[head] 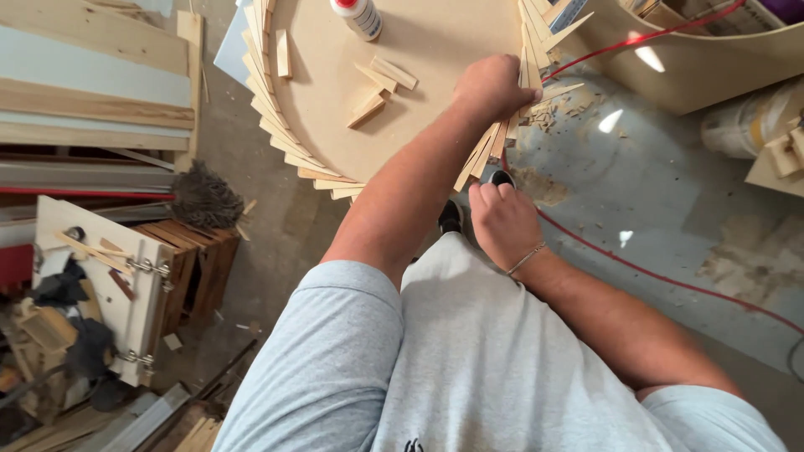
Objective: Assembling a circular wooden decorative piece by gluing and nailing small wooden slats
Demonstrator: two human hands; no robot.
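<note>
The left hand (490, 86) curls its fingers onto the thin wooden slats (494, 142) fanned around the round board's (435, 50) rim, seemingly steadying them. The right hand (502, 222), fingers folded, hovers just below, perhaps pinching something. A glue bottle (358, 17) lies on the board.

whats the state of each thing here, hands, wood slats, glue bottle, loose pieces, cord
left hand: closed on the wood slats at the round board's edge
right hand: curled below the slats; whether it holds anything cannot be told
wood slats: fanned, overlapping around the rim
round board: lying flat
glue bottle: on the board, cap on
loose wood pieces: lying scattered on the board
red cord: slack across the floor
</note>
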